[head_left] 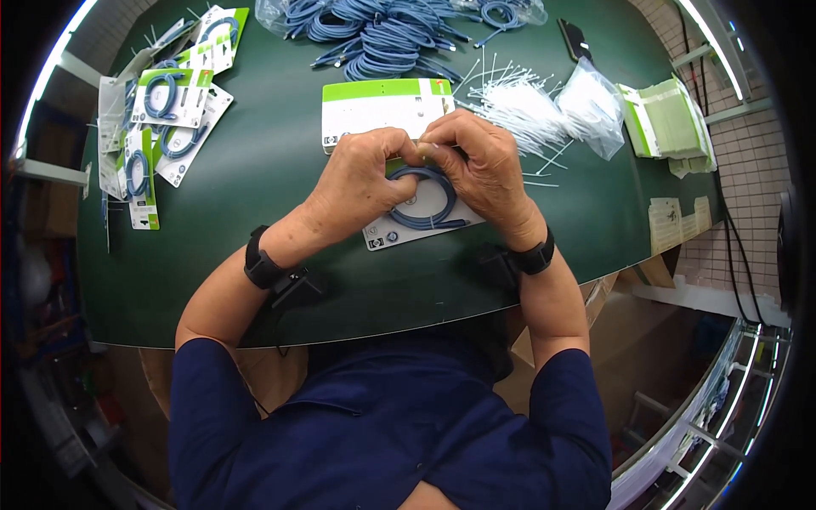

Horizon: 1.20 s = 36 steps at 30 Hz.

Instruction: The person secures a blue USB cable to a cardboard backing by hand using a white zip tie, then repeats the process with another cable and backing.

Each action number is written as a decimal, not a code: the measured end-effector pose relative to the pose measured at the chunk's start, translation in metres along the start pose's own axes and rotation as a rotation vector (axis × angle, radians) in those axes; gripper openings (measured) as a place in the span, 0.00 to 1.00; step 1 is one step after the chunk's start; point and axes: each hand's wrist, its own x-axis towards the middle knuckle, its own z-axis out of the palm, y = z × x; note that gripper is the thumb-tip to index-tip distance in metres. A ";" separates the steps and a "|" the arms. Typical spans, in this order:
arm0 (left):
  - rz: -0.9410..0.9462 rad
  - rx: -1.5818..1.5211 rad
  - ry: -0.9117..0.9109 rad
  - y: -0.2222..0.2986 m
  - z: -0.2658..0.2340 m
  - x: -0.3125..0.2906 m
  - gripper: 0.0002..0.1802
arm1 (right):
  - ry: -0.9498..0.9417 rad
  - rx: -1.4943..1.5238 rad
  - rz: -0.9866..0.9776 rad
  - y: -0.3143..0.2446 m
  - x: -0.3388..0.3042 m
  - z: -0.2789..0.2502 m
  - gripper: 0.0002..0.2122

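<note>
A blue cable coil point(416, 223) lies on a white and green backing card point(399, 241) near the middle of the table. A thin white tie crosses the coil's lower side. My left hand point(361, 174) is closed at the coil's upper left, its thumb reaching over the cable into the ring. Beside it, my right hand point(484, 166) pinches at the top of the coil, its fingertips meeting those of the left. Whatever small pale thing sits between the right fingertips is mostly hidden. Just beyond my hands rests a stack of blank-looking cards point(374, 112) with green edges.
Blue coiled cables point(382, 47) are heaped at the back. White cable ties point(518, 110) lie loose beside a clear bag point(591, 110). More cards point(671, 119) stand at right, near a black handheld object point(575, 38). Carded cables point(161, 98) pile up at left.
</note>
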 end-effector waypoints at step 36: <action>-0.279 -0.115 -0.135 0.020 0.002 0.022 0.09 | 0.023 0.053 0.166 -0.001 0.000 -0.020 0.06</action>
